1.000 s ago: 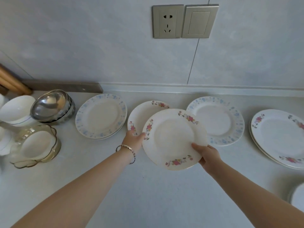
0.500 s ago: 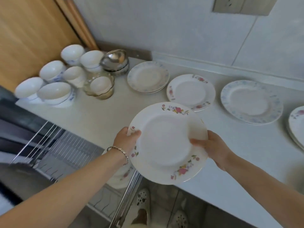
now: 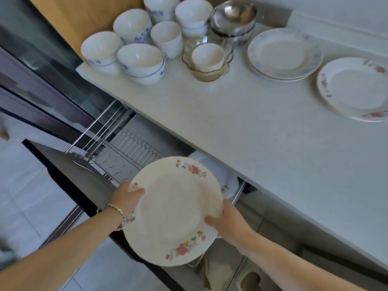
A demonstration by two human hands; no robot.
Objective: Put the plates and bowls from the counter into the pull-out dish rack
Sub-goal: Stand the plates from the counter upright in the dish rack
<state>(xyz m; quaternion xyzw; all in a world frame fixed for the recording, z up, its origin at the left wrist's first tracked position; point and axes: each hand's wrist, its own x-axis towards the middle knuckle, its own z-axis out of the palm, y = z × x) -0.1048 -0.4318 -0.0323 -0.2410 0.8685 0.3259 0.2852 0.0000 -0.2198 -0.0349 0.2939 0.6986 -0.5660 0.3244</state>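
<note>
white counter under bowls, plates

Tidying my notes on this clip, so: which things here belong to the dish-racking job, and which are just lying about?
Job: held floral plate, left hand, right hand, pull-out dish rack, white bowls, steel bowls, glass bowl, blue-rimmed plates, second floral plate.
Not the job: wooden panel, bracelet, floor tiles.

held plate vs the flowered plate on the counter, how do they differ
The held plate is gripped at its rim by the left hand and right hand, above the rack; the counter plate lies untouched on the counter. The held plate is tilted; the counter plate lies flat. Both are white with pink flowers on the rim.
</note>
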